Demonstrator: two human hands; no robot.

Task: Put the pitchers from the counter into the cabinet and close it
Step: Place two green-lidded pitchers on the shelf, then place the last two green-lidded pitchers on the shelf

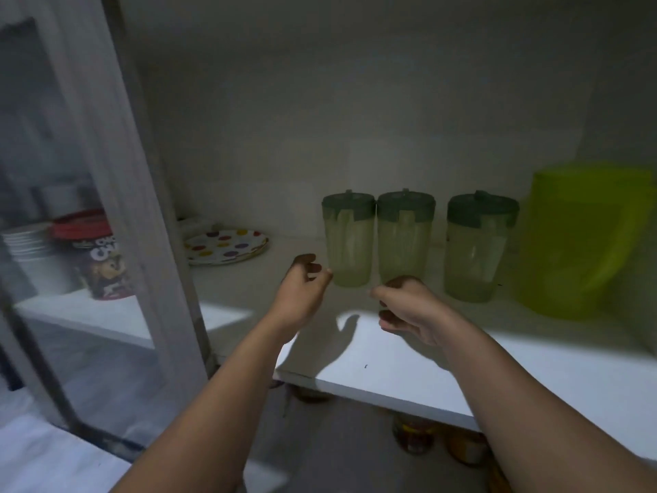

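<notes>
Pitchers (pixel 406 240) stand upright on the cabinet shelf (pixel 409 361): two touching just beyond my hands, a third apart to the right. My left hand (pixel 305 282) and right hand (pixel 405 307) hover loosely curled and empty, just short of the bases. Thin translucent plastic looks light, slightly flexible, likely slippery; I judge mid-body the best hold, below the green lids (pixel 405 207). Cabinet door (pixel 81 208) stands open at left.
</notes>
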